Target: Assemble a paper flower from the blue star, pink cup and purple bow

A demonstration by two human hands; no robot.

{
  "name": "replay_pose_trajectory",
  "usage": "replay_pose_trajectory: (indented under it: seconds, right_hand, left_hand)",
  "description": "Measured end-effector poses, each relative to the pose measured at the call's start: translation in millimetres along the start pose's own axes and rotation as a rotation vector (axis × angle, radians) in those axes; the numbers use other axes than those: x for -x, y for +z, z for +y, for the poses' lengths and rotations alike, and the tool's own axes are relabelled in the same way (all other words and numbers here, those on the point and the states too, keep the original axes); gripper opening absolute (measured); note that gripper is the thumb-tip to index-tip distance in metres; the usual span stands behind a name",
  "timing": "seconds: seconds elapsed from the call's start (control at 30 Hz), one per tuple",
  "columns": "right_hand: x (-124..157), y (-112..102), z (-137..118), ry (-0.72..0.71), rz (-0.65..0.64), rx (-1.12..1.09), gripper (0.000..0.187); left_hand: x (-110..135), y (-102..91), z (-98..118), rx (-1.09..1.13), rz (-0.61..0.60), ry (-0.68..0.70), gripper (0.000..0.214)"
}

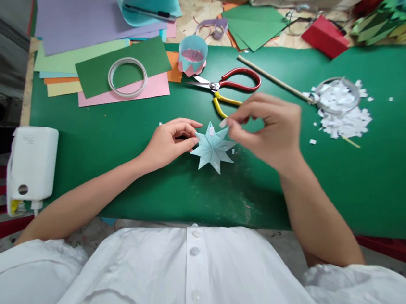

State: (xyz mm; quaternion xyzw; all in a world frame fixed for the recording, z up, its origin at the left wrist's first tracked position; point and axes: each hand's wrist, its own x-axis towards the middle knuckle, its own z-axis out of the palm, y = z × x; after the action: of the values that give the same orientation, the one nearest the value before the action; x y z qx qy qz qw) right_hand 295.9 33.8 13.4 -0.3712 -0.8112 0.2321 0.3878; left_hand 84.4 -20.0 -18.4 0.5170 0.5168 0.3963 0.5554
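Pinching the pale blue paper star (213,149) toward the bench's (328,199) near edge, the left hand (170,141) could crease its point by squeezing too hard, while the white scrap (223,122) nipped between fingertips of the right hand (280,128) might drop if that grip slackens.

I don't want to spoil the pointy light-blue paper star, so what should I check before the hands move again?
1. Light-blue, pointed paper star steadied: ok, the left hand holds its left side.
2. Small white piece gripped: ok, pinched in the right hand.
3. White rectangular bit on the star's top point stuck down: cannot tell.
4. Red-and-yellow-handled metal scissors closed: not ok, blades apart.
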Motion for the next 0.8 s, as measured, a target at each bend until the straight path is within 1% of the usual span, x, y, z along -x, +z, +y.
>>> replay_pose_trajectory:
  seconds: [0.07, 0.13, 0.2, 0.23, 0.27, 0.3, 0.37, 0.43, 0.47, 0.53, 0.57, 0.63, 0.7, 0.8]
  right_hand:
    - [-6, -18, 16, 0.052, 0.149, 0.101, 0.013]
    - [-10, -40, 40, 0.180, 0.287, 0.359, 0.010]
    - [-12, -63, 68, 0.356, 0.401, 0.717, 0.011]
    - [-12, -74, 81, 0.475, 0.458, 0.883, 0.012]
    - [-11, -83, 92, 0.564, 0.478, 1.013, 0.013]
    - [-11, -91, 101, 0.681, 0.545, 1.109, 0.016]
    - [-10, -101, 110, 0.816, 0.490, 1.148, 0.016]
    - [-10, -102, 110, 0.978, 0.415, 1.172, 0.024]
    - [-10, -101, 108, 1.043, 0.357, 1.176, 0.027]
    - [-11, -96, 104, 1.097, 0.241, 1.172, 0.032]
    - [-11, -93, 103, 1.091, 0.179, 1.153, 0.032]
    - [-9, -89, 102, 1.073, 0.109, 1.127, 0.034]
    - [-7, -88, 102, 1.039, 0.099, 1.131, 0.033]
    - [-5, -88, 101, 0.980, 0.109, 1.149, 0.027]
  left_hand:
    - [-1, -0.1, 1, 0.033, 0.001, -0.010, 0.015]
    - [-2, -0.5, 1, 0.064, -0.008, -0.023, 0.016]
    - [-2, -1.1, 1, 0.088, -0.018, -0.031, 0.017]
    - [-3, -1.4, 0, 0.096, -0.021, -0.036, 0.017]
    - [-3, -1.6, 0, 0.103, -0.021, -0.039, 0.017]
    - [-3, -1.8, 0, 0.108, -0.021, -0.043, 0.017]
    - [-3, -2.1, 0, 0.125, -0.023, -0.052, 0.019]
    - [-3, -2.3, 0, 0.154, -0.027, -0.059, 0.021]
    - [-4, -2.4, 0, 0.168, -0.028, -0.062, 0.022]
    - [-4, -2.8, -1, 0.198, -0.026, -0.069, 0.023]
    - [-4, -3.0, -1, 0.211, -0.023, -0.071, 0.022]
    - [-4, -3.5, -2, 0.233, -0.015, -0.070, 0.021]
    - [-4, -3.9, -1, 0.243, 0.000, -0.067, 0.021]
    - [-4, -4.0, -1, 0.245, 0.014, -0.078, 0.022]
